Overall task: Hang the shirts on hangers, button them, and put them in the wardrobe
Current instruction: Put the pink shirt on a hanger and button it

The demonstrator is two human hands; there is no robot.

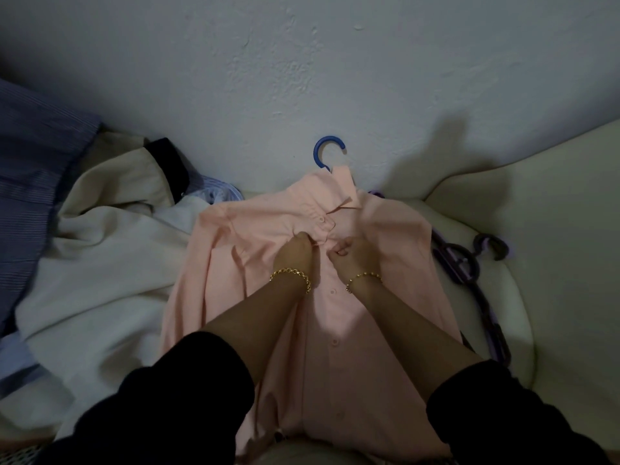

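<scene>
A pink shirt (379, 236) lies flat on the pale sofa seat, front up, collar toward the wall. The blue hook of its hanger (328, 151) sticks out above the collar. My left hand (295, 251) pinches the left edge of the placket just below the top button. My right hand (349, 251) pinches the opposite edge, fingertips almost touching the left hand. Both wrists wear gold bracelets. Lower buttons show down the shirt's front.
A cream shirt (110, 250) with a dark cuff lies heaped at the left, beside a blue striped shirt (37, 169). Purple hangers (469, 263) lie at the right of the pink shirt on the sofa (553, 229). A rough white wall (302, 62) rises behind.
</scene>
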